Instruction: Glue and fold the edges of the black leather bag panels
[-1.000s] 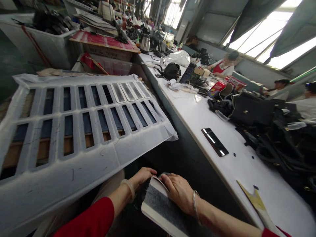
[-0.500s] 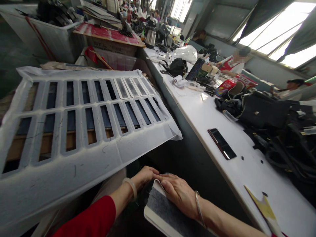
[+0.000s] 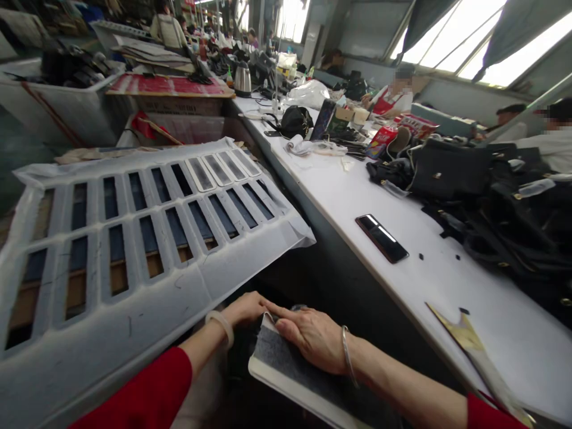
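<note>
At one panel (image 3: pixel 286 360); two hands (image 3: pixel 245 307) (image 3: pixel 316 339)

Bright windows (image 3: pixel 527 58), grey wall (image 3: pixel 373 37)

Dark panel (image 3: pixel 277 356) partly out of frame

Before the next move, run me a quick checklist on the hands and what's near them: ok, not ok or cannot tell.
1. Right hand on the pale-edged grey piece: ok, it lies over the upper part.
2. Left hand beside the right hand's fingertips: ok.
3. Left fingertips' grip visible: not ok, they are hidden.
4. Piece's underside supported: cannot tell, it is out of sight.
5. Phone apart from both hands: ok, on the white table.
6. Slotted white frame apart from the piece: ok, a dark gap shows between.
</note>
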The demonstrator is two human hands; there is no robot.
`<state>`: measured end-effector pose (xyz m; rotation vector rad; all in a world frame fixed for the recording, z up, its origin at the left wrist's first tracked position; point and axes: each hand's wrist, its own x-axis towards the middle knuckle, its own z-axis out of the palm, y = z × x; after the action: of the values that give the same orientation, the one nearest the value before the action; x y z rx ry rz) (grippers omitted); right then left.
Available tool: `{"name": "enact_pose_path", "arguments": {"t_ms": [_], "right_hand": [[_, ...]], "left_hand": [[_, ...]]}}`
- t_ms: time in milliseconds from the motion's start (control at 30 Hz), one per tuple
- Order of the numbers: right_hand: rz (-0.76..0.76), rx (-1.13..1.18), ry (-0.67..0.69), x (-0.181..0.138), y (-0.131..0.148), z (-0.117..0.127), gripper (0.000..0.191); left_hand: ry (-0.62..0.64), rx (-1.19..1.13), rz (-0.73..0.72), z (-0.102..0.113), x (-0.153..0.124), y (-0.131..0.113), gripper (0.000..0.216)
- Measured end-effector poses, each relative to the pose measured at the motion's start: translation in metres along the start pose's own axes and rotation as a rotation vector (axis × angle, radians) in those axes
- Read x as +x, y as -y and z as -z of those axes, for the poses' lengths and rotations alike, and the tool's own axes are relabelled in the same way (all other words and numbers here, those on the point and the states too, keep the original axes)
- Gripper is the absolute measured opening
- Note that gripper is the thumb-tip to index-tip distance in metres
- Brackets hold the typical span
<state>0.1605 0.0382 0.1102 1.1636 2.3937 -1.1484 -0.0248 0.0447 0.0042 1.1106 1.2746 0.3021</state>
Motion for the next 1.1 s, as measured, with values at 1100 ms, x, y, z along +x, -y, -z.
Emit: {"name": "enact_pose_path", "arguments": {"t_ms": [1100], "right_hand": [[-0.340,1.145,-0.497,-0.101,-0.092,-0.021,0.040]], "left_hand": [[0.112,0.707,-0.455,-0.018,-0.059,-0.113,0.029]]}}
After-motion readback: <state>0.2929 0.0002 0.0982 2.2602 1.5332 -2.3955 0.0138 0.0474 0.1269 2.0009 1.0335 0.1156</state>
